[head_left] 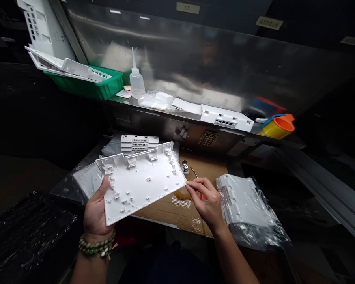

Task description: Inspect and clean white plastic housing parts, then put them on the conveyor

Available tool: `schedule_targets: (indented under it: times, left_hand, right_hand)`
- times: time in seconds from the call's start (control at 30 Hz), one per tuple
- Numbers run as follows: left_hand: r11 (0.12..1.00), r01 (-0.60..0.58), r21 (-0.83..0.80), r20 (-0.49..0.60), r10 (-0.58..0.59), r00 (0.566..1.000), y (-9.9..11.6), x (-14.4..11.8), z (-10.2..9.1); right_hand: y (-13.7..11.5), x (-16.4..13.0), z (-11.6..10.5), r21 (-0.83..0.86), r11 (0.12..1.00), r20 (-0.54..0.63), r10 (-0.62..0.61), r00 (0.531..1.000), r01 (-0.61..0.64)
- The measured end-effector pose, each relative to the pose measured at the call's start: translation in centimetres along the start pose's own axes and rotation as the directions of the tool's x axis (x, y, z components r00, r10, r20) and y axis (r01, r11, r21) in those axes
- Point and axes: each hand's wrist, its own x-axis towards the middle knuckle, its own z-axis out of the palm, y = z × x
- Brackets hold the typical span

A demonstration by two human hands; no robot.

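Observation:
A white plastic housing panel [144,185] is held tilted above the bench, its inner side with clips and small posts facing me. My left hand [97,209] grips its left edge, the thumb lying on the inner face and the fingers hidden behind. At the lower right corner, the thumb and fingertips of my right hand [205,199] pinch the panel's edge. Behind that hand, orange-handled pliers [201,195] lie partly hidden on the cardboard [162,213]. A small round metal item [185,167] sits just beyond the panel's right edge.
Similar panels stand stacked [139,142] behind, and plastic-wrapped ones [245,197] lie at the right. On the shelf are a green bin [106,88] of white parts, a squeeze bottle [137,83], another white housing [225,118] and a yellow-orange cup [278,126]. Black plastic [26,236] covers the left.

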Motion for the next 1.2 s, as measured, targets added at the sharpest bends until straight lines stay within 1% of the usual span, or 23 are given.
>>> schedule_targets:
  times: [0.17, 0.27, 0.3, 0.33, 0.4, 0.5, 0.6, 0.67, 0.73, 0.8, 0.87, 0.97, 1.07, 1.13, 1.2]
  left_hand:
    - [1.0, 0.026, 0.005, 0.135, -0.027, 0.99, -0.1, 0.1, 0.0]
    - [0.998, 0.06, 0.029, 0.197, -0.064, 0.978, 0.2, 0.0, -0.1]
    - [0.997, 0.068, 0.037, 0.21, -0.074, 0.975, 0.4, -0.2, -0.2]
    - [0.996, 0.081, 0.049, 0.222, -0.09, 0.971, 0.5, -0.3, -0.2]
    - [0.992, 0.102, 0.075, 0.226, -0.117, 0.967, 0.7, -0.7, -0.3]
    - [0.987, 0.119, 0.11, 0.199, -0.139, 0.97, 0.6, -1.5, -0.5]
    - [0.985, 0.109, 0.137, 0.151, -0.13, 0.98, 0.4, -2.3, -0.7]
    - [0.979, 0.125, 0.158, 0.084, -0.14, 0.987, 0.4, -2.7, -0.8]
    - [0.97, 0.169, 0.175, -0.011, -0.169, 0.985, 0.5, -3.0, -0.9]
    - [0.959, 0.213, 0.187, -0.091, -0.199, 0.976, 0.6, -3.2, -0.7]
    - [0.956, 0.228, 0.185, -0.137, -0.205, 0.969, 0.4, -3.4, -0.5]
    - [0.97, 0.167, 0.176, -0.11, -0.149, 0.983, -0.2, -3.5, -0.5]
    - [0.981, 0.06, 0.186, -0.092, -0.044, 0.995, -1.0, -3.4, -0.8]
    - [0.975, 0.007, 0.22, -0.146, 0.026, 0.989, -1.7, -3.2, -0.9]
    - [0.956, 0.023, 0.291, -0.253, 0.054, 0.966, -2.5, -2.9, -0.4]
  right_hand:
    - [0.1, -0.3, 0.0, -0.01, 1.0, 0.012, -0.027, 1.0, 0.027]
    - [0.8, -0.3, 0.0, 0.006, 0.999, 0.08, -0.048, 0.996, 0.048]
    - [1.2, -0.2, -0.1, -0.006, 0.999, 0.085, -0.044, 0.995, 0.045]
    - [1.7, 0.2, -0.3, -0.027, 0.999, 0.071, -0.029, 0.997, 0.031]
    - [2.3, 1.3, -0.8, -0.052, 0.998, -0.003, 0.017, 1.0, -0.017]
    - [1.9, 3.7, -1.7, 0.007, 0.998, -0.145, 0.056, 0.988, -0.056]
    - [0.1, 6.0, -1.6, 0.094, 0.996, -0.22, 0.02, 0.975, 0.001]
    - [-1.1, 7.0, -1.1, 0.13, 0.99, -0.215, -0.024, 0.976, 0.053]
    - [-1.7, 7.5, -0.5, 0.142, 0.987, -0.204, -0.049, 0.978, 0.079]
    - [-1.9, 7.5, 0.0, 0.137, 0.988, -0.202, -0.047, 0.978, 0.076]
    - [-1.6, 7.3, 0.3, 0.128, 0.99, -0.201, -0.04, 0.979, 0.067]
    - [-0.5, 6.9, 0.6, 0.115, 0.992, -0.17, -0.033, 0.985, 0.053]
    - [0.7, 6.6, 0.8, 0.096, 0.995, -0.157, 0.015, 0.987, 0.0]
    - [0.6, 6.2, 1.1, 0.109, 0.994, -0.173, 0.05, 0.984, -0.032]
    - [-0.7, 5.6, 1.6, 0.15, 0.988, -0.169, 0.059, 0.984, -0.034]
